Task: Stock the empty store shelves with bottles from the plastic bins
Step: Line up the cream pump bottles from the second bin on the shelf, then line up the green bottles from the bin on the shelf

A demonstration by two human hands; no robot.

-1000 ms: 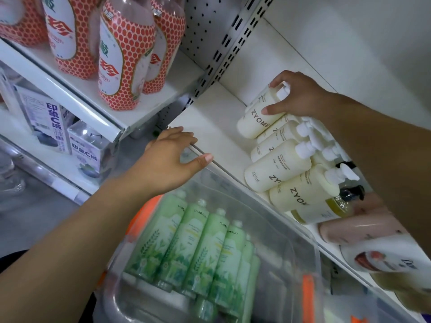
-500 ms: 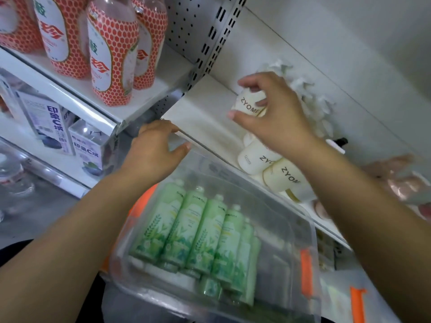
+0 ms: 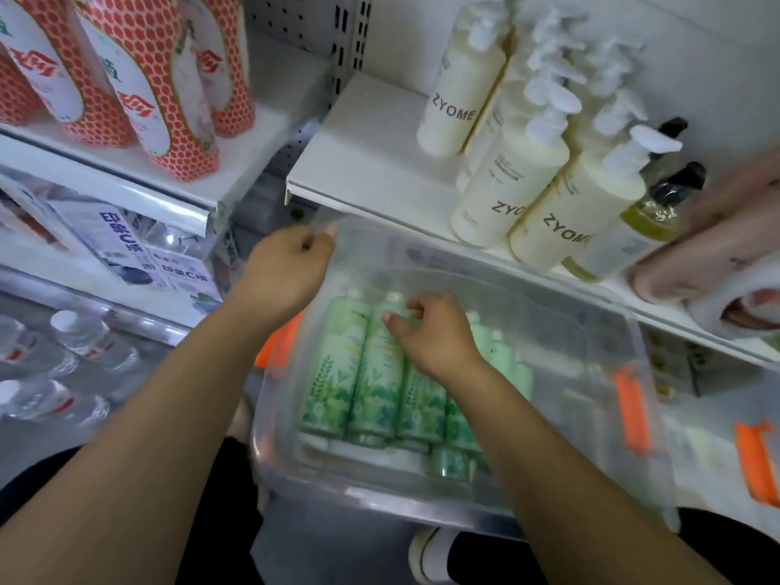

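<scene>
Here, green bottles (image 3: 337, 373) under right hand (image 3: 434, 335), left hand (image 3: 287, 268) gripping bin (image 3: 591, 352)

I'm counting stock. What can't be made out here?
Head view:
- Whether the right hand grips a green bottle: its curled fingers are blurred.
- Lower bottles in the clear bin: mostly hidden under the top row.
- Small print on the ZYOME bottles: too small.
- Pink items: cut by the right edge.

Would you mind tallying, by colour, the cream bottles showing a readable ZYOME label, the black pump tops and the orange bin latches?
cream ZYOME-labelled bottles: 3
black pump tops: 2
orange bin latches: 3
Total: 8
</scene>
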